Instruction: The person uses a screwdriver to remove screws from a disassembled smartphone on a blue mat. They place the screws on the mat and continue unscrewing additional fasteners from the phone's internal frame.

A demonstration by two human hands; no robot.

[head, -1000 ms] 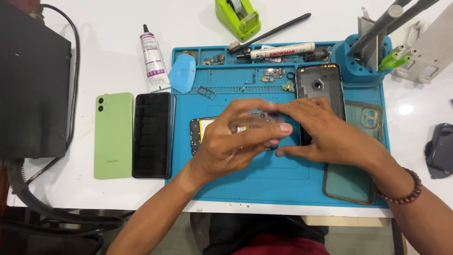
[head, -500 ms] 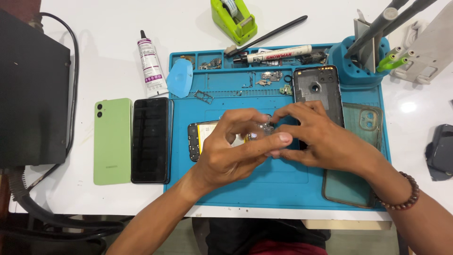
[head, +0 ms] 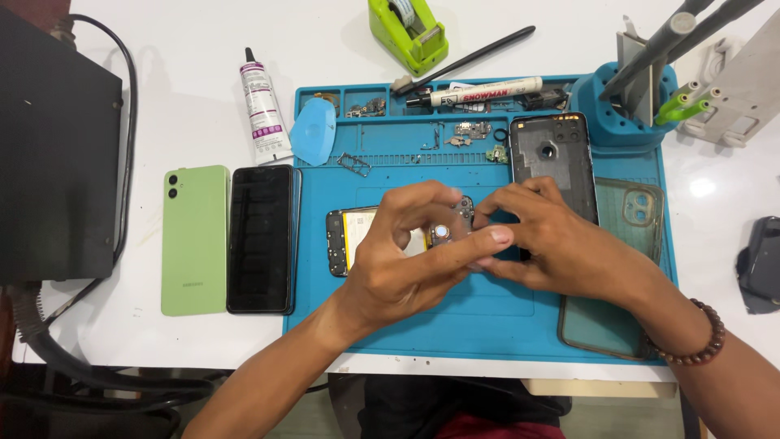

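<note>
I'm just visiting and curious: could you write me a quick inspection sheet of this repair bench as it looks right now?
Surface: white table with a blue work mat.
Job's things: opened phone lying on the mat, under both hands.
Clutter: green back cover, black screen panel, glue tube, marker, tape dispenser, clear case, dark phone frame.
Hands: left hand and right hand pinch at the phone's top end.
Cables: black cable beside a black box.
Surroundings: blue tool holder.
</note>
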